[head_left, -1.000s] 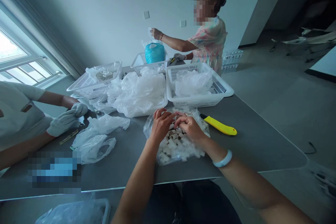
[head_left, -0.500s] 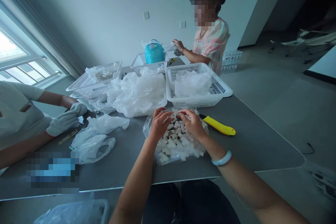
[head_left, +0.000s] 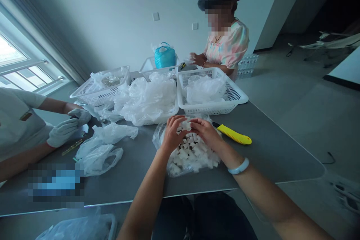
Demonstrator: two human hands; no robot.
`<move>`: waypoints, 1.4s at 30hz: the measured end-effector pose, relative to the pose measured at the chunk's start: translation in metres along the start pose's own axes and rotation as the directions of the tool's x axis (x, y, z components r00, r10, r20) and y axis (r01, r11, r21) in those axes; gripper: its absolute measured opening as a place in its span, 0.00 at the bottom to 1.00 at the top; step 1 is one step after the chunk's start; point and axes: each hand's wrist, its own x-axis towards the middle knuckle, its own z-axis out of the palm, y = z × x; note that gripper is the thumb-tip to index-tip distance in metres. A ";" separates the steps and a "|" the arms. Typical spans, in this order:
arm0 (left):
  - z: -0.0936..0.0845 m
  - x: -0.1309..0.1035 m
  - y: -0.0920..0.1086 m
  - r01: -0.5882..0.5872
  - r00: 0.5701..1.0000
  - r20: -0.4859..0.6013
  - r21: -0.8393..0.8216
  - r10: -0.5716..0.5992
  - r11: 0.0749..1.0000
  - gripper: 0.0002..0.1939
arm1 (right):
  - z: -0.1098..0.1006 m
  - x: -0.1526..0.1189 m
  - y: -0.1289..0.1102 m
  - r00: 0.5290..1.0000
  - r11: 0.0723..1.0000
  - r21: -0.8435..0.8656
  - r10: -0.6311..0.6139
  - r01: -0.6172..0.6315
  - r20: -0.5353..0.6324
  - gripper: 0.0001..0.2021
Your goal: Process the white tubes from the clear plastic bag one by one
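Over a clear plastic bag (head_left: 160, 137) of short white pipe fittings (head_left: 191, 150), my two hands come together. A white pipe fitting (head_left: 186, 125) is between them, partly covered by fingers. My left hand (head_left: 174, 133) curls its fingers and thumb around the fitting's left side. The fingertips of my right hand (head_left: 206, 131), bracelet on the wrist, pinch it from the right. Several loose fittings lie just below, some showing their round open ends. To the right of the bag rests a yellow-handled knife or saw (head_left: 234, 134), its dark end partly under the bag.
White baskets (head_left: 213, 109) with crumpled plastic bags (head_left: 152, 97) stand beyond my hands. A blue bag (head_left: 165, 57) sits in a rear basket. At left, a co-worker's gloved hands (head_left: 63, 132) are near loose bags (head_left: 98, 150). Another person (head_left: 225, 41) stands across the table.
My hands have drawn closer around the fitting, which has turned so its round opening no longer faces me. The person across the table has lowered their hands; the gloved hands shifted slightly.
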 end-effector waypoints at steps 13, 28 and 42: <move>0.001 0.001 0.003 0.139 0.990 0.034 -0.150 -0.136 0.979 0.06 | -0.001 -0.001 0.006 0.910 0.832 -0.379 -0.409 0.404 0.072 0.07; 0.004 -0.004 -0.003 -0.084 0.996 0.051 0.193 0.075 0.978 0.06 | 0.002 0.000 0.024 0.743 0.321 -0.747 -0.583 0.583 0.329 0.15; 0.005 -0.002 -0.003 0.089 0.991 -0.104 0.051 -0.083 0.995 0.06 | 0.004 -0.006 0.010 0.730 0.457 -0.749 -0.681 0.479 0.052 0.06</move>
